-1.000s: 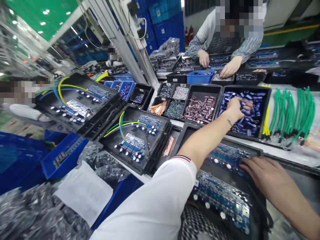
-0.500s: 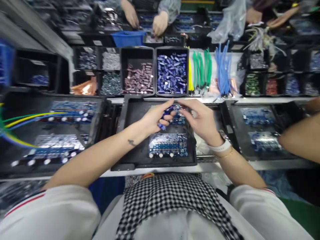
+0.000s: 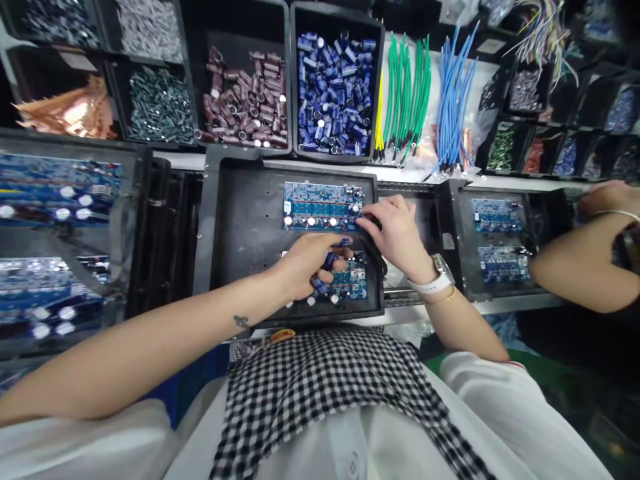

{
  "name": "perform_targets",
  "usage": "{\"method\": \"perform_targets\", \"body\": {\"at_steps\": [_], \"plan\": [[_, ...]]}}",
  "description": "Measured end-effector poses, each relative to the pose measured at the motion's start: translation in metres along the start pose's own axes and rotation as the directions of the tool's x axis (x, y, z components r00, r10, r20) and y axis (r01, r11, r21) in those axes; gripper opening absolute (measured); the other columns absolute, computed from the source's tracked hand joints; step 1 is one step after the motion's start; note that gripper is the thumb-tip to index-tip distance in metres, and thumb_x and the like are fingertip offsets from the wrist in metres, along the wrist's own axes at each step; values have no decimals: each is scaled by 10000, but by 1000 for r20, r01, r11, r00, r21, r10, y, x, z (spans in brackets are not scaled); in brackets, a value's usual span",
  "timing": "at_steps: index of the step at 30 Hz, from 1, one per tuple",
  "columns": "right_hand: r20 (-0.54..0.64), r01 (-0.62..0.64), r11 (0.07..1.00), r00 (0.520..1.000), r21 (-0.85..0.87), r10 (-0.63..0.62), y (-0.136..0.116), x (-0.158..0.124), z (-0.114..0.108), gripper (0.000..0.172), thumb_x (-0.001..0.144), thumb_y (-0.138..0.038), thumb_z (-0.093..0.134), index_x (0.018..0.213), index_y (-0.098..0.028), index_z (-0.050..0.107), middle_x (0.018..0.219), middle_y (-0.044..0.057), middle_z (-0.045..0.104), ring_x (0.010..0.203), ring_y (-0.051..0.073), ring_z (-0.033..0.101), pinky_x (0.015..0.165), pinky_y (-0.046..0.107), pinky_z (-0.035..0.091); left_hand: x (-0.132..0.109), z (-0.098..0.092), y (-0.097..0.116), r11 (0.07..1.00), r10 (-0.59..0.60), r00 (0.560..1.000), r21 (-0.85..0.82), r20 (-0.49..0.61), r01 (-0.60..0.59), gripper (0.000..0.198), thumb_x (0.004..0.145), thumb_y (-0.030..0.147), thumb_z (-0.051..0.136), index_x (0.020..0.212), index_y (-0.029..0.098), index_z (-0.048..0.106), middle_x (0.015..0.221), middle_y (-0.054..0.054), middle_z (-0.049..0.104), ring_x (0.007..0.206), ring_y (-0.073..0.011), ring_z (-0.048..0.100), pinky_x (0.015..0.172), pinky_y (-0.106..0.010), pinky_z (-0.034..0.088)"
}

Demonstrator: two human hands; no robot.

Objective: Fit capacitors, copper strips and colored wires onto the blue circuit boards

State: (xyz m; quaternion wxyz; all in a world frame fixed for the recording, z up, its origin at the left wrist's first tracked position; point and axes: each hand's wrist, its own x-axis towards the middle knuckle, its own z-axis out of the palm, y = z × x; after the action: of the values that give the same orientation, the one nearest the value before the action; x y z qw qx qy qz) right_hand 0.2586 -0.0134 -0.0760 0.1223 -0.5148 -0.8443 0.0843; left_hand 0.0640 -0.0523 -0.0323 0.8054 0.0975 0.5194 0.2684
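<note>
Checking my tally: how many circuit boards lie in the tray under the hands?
2: the upper board by the right hand, and the lower board, partly hidden by the left hand.

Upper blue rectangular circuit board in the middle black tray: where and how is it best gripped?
The flat board is probably best gripped by its short left edge, coming from the left: bare floor of the black plastic tray lies there, while the right hand is at the right end.

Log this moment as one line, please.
left hand: holding blue cylinders | right hand: at right end of far circuit board | board: in black tray
</note>
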Motion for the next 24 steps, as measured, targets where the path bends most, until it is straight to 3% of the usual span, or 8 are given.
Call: {"method": "perform_targets", "body": {"at_steps": [7,15,19,24], "plan": [[-18,-13,1000,1000,18,13,-3,2,7,256,972,-428,545,925,-235,706,913,62,722,1054,297,550,935,485,289,-1,3,-11,1000,-11,1000,-18,15,12,64,913,114,539,870,142,578,772,-16,584,414,-21,426,313,-93,168],[-11,-18,1000,1000,-14,18,-4,3,5,275,979,-431,530,895,-233,702,869,49,720,1068,306,549,956,499,275,4,-3,-7,997,-22,993,-74,118,31,126,988,171,461,886,136,525,798,-87,654,412,-36,427,316,-95,194],[-12,-21,999,1000,-27,21,-5,3,3,273,988,-422,509,915,-233,691,877,43,723,1066,305,546,977,503,260,2,-2,-6,996,-16,997,-91,74,23,139,978,150,501,841,141,522,685,-22,573,395,-27,395,312,-91,192],[-17,5,999,1000,-36,-5,-6,1,3,265,989,-419,513,924,-227,684,870,38,720,1072,296,554,983,497,262,2,-1,-6,994,-16,999,-105,41,21,78,959,90,514,898,135,537,809,-42,629,416,-16,428,312,-84,204]]}}
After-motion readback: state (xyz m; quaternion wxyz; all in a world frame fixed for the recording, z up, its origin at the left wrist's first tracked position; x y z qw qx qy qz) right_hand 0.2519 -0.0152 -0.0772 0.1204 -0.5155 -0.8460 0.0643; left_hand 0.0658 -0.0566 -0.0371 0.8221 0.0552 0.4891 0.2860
